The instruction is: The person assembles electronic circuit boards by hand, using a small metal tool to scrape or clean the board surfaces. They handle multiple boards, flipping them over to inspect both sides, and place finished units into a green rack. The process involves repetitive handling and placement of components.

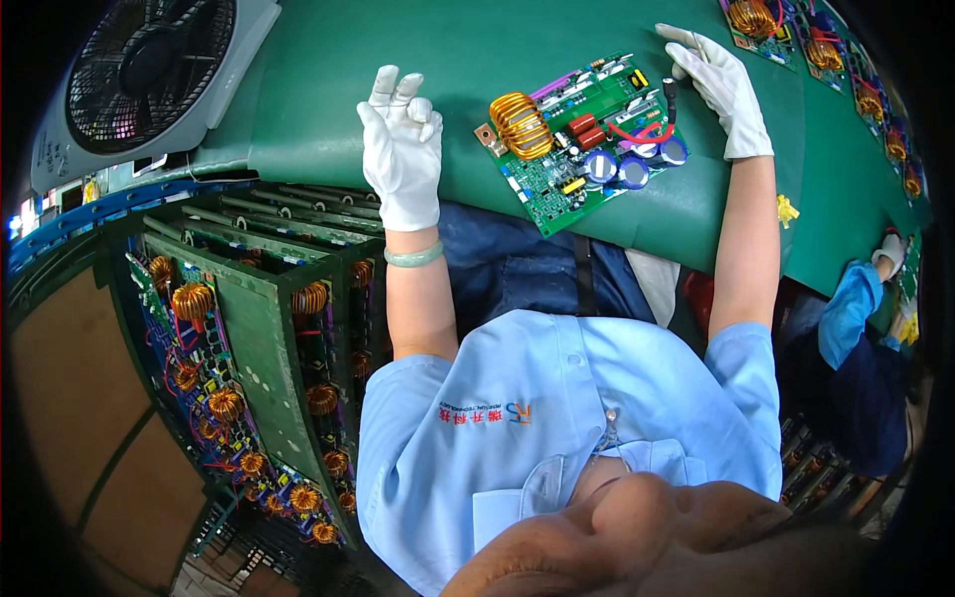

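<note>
While the head view looks down, a green rectangular circuit board with a copper coil (582, 139) lies flat on the green mat-covered table (328, 90); white-gloved left hand (401, 149) rests beside it, fingers loosely together, holding nothing; white-gloved right hand (724, 88) touches its far corner, grip indiscernible

A green mat (398, 60) covers the desk. A green circuit board (582, 139) with a copper coil and blue capacitors lies flat near the desk's front edge, roughly at its middle. More boards with copper coils (826, 50) lie in a row along the right edge. A white box fan (149, 75) rests on the far left corner
</note>
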`<action>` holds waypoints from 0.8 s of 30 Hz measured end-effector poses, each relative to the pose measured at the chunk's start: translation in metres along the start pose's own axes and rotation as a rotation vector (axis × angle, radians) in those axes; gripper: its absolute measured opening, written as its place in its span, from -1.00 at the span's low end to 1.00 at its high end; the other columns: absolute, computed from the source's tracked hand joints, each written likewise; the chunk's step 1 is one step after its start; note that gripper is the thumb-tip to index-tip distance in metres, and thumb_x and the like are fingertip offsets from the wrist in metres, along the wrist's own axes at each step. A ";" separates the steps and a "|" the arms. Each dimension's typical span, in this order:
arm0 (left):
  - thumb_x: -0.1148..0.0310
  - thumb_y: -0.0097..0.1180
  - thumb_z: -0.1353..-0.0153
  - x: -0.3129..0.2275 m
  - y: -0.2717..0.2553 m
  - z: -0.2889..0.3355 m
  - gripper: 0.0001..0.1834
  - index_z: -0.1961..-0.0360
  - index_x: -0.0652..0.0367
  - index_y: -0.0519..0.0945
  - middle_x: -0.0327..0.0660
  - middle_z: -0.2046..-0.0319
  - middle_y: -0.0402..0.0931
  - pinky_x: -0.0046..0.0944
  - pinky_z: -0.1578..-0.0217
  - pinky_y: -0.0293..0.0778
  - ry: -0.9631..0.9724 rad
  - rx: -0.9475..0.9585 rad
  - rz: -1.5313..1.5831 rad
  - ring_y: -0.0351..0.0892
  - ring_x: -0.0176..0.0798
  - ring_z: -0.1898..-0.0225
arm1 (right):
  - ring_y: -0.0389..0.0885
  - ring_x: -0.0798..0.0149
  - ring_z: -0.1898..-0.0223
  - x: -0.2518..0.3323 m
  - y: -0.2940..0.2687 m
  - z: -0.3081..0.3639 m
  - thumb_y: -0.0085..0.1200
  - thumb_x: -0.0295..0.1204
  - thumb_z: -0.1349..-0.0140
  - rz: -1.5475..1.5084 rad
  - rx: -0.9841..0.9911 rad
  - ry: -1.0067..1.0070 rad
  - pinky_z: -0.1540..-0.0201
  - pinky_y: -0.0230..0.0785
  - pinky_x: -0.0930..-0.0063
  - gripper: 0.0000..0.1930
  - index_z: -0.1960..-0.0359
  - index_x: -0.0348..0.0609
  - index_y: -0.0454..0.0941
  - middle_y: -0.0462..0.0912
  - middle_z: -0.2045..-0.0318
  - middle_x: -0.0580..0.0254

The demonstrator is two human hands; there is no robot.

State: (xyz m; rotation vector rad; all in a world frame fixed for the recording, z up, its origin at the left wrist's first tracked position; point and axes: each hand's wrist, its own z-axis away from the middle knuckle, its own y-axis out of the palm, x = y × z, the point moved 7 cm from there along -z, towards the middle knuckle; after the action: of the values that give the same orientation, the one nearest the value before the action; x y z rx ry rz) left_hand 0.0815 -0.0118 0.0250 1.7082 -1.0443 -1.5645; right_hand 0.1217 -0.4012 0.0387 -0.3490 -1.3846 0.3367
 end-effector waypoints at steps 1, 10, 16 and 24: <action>-0.02 0.00 -0.51 0.000 0.000 0.001 -0.46 -0.29 0.15 0.42 -0.10 -0.06 0.57 -0.36 0.28 0.42 0.001 -0.009 -0.004 0.48 -0.33 0.23 | 0.28 0.66 0.47 0.000 0.000 0.000 0.24 -0.08 -0.34 0.001 -0.001 -0.009 0.40 0.09 0.68 -0.57 -0.18 0.12 0.68 0.53 0.47 0.58; 0.13 -0.05 -0.56 0.005 0.012 0.002 -0.53 -0.25 0.31 0.42 0.06 -0.06 0.56 -0.33 0.20 0.49 0.044 0.029 -0.385 0.56 -0.29 0.20 | 0.39 0.60 0.39 0.003 0.002 0.002 0.25 -0.04 -0.32 -0.006 0.026 -0.065 0.31 0.18 0.66 -0.53 -0.19 0.05 0.66 0.54 0.44 0.51; 0.43 0.20 -0.32 0.022 0.049 0.009 -0.63 -0.15 0.22 0.61 0.03 -0.15 0.57 -0.22 -0.08 0.53 0.079 0.251 -1.173 0.61 -0.17 -0.01 | 0.41 0.59 0.37 -0.002 0.001 -0.001 0.23 -0.04 -0.33 -0.050 0.033 -0.092 0.31 0.20 0.65 -0.51 -0.19 -0.02 0.65 0.55 0.43 0.48; 0.39 0.26 -0.14 0.033 0.137 0.010 -0.54 -0.13 0.04 0.64 -0.03 -0.16 0.54 -0.05 -0.19 0.46 0.128 0.847 -1.891 0.51 0.09 -0.16 | 0.47 0.53 0.35 -0.004 -0.002 0.000 0.17 -0.02 -0.34 0.010 0.015 -0.119 0.27 0.29 0.58 -0.52 -0.19 0.03 0.66 0.57 0.43 0.42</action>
State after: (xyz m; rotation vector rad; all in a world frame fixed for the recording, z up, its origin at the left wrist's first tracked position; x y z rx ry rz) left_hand 0.0506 -0.1099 0.1222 3.7964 0.5598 -1.7699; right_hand 0.1209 -0.4048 0.0364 -0.3285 -1.4962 0.3808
